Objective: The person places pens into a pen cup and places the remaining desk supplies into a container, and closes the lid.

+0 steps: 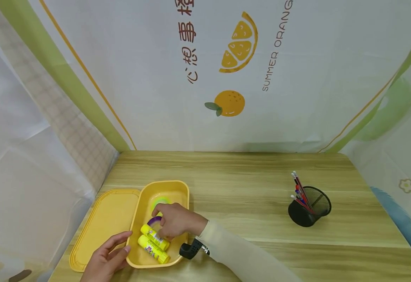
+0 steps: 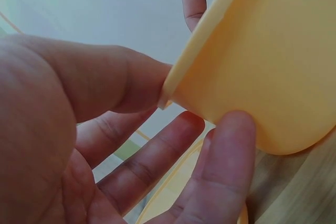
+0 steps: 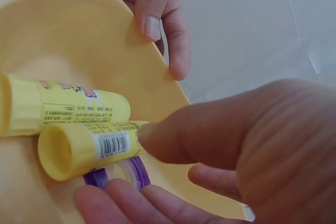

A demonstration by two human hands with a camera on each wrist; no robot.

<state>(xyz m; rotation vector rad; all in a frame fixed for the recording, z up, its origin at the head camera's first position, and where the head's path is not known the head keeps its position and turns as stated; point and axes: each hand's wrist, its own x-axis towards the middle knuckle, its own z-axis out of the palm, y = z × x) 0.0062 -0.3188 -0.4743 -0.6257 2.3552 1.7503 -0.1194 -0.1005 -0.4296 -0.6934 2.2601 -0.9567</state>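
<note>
A yellow plastic box stands on the table, holding two yellow glue sticks side by side. A purple roll of tape lies beside them, and a yellow-green ring is farther back in the box. My right hand reaches into the box with fingers spread loosely. Its thumb is at the end of the upper glue stick, with the other fingers below it near the purple tape. My left hand touches the box's left rim and outer wall, its fingers fairly straight.
The box's yellow lid lies flat to its left. A black mesh pen holder with pencils and pens stands tilted at the right. Printed cloth hangs behind the wood-grain table.
</note>
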